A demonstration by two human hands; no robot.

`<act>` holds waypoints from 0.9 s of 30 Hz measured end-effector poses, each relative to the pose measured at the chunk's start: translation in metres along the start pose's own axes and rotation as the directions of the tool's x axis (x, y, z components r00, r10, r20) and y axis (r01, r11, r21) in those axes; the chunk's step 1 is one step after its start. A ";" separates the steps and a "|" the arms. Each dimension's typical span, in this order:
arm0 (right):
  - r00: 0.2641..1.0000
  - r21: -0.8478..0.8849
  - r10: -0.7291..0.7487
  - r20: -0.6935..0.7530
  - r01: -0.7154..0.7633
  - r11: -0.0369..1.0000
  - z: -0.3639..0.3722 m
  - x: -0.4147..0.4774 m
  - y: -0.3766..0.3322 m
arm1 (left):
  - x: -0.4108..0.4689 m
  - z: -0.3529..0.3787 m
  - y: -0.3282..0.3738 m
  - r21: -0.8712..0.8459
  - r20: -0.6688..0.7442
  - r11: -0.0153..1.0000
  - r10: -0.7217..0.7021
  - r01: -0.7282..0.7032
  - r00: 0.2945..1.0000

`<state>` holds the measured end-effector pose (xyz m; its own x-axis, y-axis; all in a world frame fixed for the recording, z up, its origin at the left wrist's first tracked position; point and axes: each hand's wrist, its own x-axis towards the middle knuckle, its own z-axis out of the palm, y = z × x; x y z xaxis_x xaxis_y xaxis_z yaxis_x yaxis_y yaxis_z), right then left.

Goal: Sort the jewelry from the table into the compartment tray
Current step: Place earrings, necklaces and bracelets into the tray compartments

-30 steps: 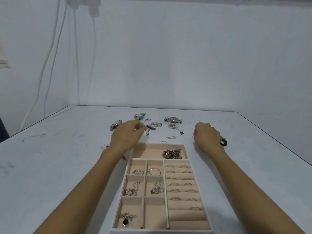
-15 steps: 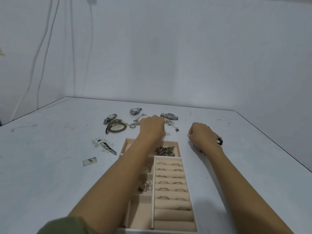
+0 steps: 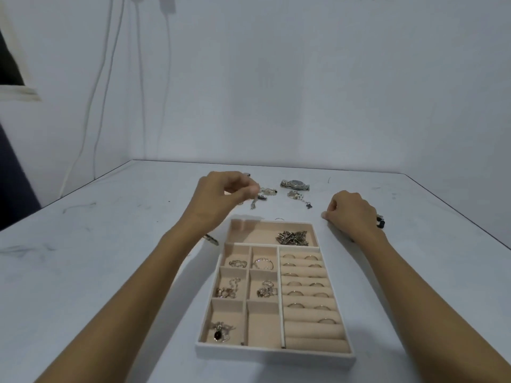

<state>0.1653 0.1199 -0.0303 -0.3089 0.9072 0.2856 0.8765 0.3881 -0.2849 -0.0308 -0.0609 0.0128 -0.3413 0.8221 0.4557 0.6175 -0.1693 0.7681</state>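
The beige compartment tray (image 3: 273,355) lies in front of me, with rings in its right-hand rolls, chains and pendants in its small cells, and a pile of clasps (image 3: 293,238) in the far cell. My left hand (image 3: 221,196) hovers beyond the tray's far left corner and pinches a thin silver chain (image 3: 253,203) that dangles from its thumb and forefinger. My right hand (image 3: 351,214) rests curled on the table to the right of the tray. Dark beads (image 3: 380,221) show at its right edge.
Loose jewelry lies past the tray: a silver watch (image 3: 294,184), shell-shaped pieces (image 3: 294,194), a small ring (image 3: 279,219). Another piece (image 3: 211,239) peeks out under my left forearm. The white table meets the wall behind, and cables hang at the left.
My left hand has drawn back left from above the tray's far cell and lifted slightly, now with the chain at its fingertips. My right hand has stayed in place.
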 end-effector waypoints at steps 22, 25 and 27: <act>0.979 0.239 -0.010 -0.205 0.060 0.969 -0.003 -0.020 -0.008 | -0.063 -0.017 -0.017 -0.232 -0.083 0.971 -0.084 0.063 0.993; 0.981 0.395 0.025 -0.191 0.053 0.917 -0.011 -0.026 -0.015 | -0.062 -0.019 -0.018 -0.239 -0.084 0.968 -0.098 0.075 0.992; 0.982 0.466 0.046 -0.184 0.045 0.883 -0.016 -0.031 -0.020 | -0.062 -0.021 -0.018 -0.255 -0.079 0.963 -0.110 0.086 0.991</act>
<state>0.1632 0.0810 -0.0191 -0.1948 0.8790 0.4352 0.5881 0.4598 -0.6654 -0.0356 -0.1203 -0.0198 -0.4623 0.7900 0.4027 0.3846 -0.2305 0.8938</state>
